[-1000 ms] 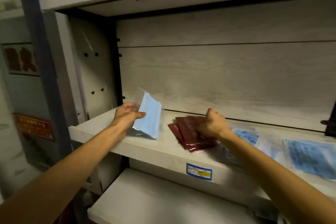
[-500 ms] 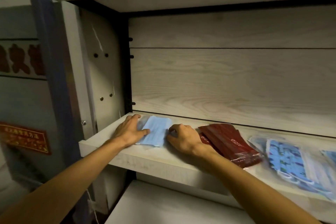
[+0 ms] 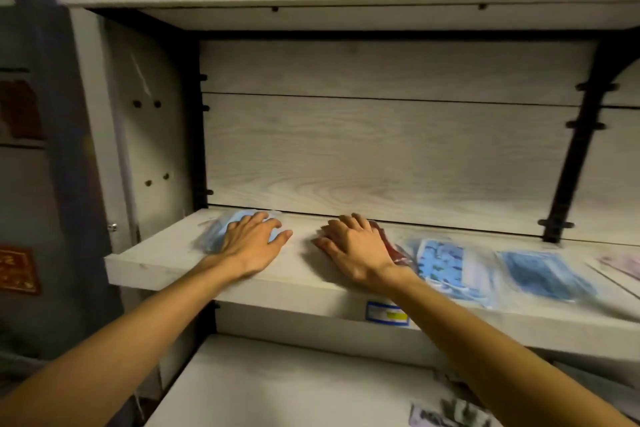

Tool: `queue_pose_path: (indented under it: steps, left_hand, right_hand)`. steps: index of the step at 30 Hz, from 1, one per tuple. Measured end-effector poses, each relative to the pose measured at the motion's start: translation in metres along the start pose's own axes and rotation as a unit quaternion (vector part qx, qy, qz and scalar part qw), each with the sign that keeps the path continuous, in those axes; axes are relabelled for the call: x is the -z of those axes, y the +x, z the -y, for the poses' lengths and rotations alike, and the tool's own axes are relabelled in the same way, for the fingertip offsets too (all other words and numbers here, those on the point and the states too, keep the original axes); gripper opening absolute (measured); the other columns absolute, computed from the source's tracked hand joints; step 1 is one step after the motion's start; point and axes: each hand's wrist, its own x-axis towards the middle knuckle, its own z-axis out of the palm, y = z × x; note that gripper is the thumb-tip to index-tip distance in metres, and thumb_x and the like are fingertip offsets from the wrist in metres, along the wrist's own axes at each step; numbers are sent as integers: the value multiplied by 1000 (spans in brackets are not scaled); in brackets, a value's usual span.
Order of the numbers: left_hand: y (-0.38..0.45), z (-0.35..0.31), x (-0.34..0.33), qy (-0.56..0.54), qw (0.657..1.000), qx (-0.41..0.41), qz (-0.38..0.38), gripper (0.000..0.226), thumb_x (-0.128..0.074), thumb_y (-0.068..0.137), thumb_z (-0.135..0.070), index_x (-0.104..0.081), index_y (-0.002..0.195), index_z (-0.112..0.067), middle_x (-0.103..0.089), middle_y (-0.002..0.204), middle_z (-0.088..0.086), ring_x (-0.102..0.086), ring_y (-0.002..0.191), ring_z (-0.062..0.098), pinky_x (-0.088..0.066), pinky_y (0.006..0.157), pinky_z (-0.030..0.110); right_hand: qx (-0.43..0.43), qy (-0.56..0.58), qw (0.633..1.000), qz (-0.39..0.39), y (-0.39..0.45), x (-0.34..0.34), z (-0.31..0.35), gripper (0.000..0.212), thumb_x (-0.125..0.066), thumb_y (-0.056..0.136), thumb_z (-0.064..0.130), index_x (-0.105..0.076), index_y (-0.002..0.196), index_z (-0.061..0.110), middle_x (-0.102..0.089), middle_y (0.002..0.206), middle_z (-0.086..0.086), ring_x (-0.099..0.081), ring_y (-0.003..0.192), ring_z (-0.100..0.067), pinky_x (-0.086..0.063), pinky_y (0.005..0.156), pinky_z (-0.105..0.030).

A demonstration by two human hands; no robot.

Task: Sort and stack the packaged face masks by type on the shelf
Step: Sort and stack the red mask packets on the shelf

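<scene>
A blue price label [image 3: 387,313] sits near a red wall sign [image 3: 17,270].

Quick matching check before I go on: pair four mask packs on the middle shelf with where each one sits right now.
Things:
1. plain light blue pack
2. dark red pack
3. patterned blue pack
4. darker blue pack

Places:
A. just right of the right hand
B. under the left hand, at the shelf's left end
C. furthest right of the four
D. partly under the right hand

Pairs: 1-B, 2-D, 3-A, 4-C
</scene>
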Motion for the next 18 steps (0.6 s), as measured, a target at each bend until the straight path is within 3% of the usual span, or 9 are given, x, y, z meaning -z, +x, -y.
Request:
queue_pose_path:
  steps: [6, 13, 18]
  left_hand:
    - [-45, -125, -12, 4, 997, -68, -25, 45, -39, 101, -56, -62, 125, -26, -57, 134, 1, -53, 124, 26, -39, 100, 38]
    - [-120, -290, -33, 10, 972, -232, -29, 51, -38, 100, -58, -52, 136, -24, -52, 144, 0, -50, 129, 24, -42, 98, 38]
    - [-171, -405, -28, -5, 939, -342, -30, 48, -40, 100, -56, -54, 134, -27, -63, 133, 1, -62, 114, 25, -50, 83, 37]
  right_hand:
    - [-23, -51, 998, -31, -117, 68, -69, 59, -40, 102, 52, -38, 150, 18, -40, 154, -7, -28, 145, -27, -29, 115, -40]
    - [-77, -72, 993, -49, -292, 151, -183, 58, -49, 100, 47, -41, 149, 16, -47, 149, -8, -37, 139, -28, -35, 113, -44]
    - [-173, -80, 980, -53, -406, 215, -260, 59, -58, 98, 38, -39, 149, 17, -47, 150, -8, -41, 137, -27, -38, 111, -41]
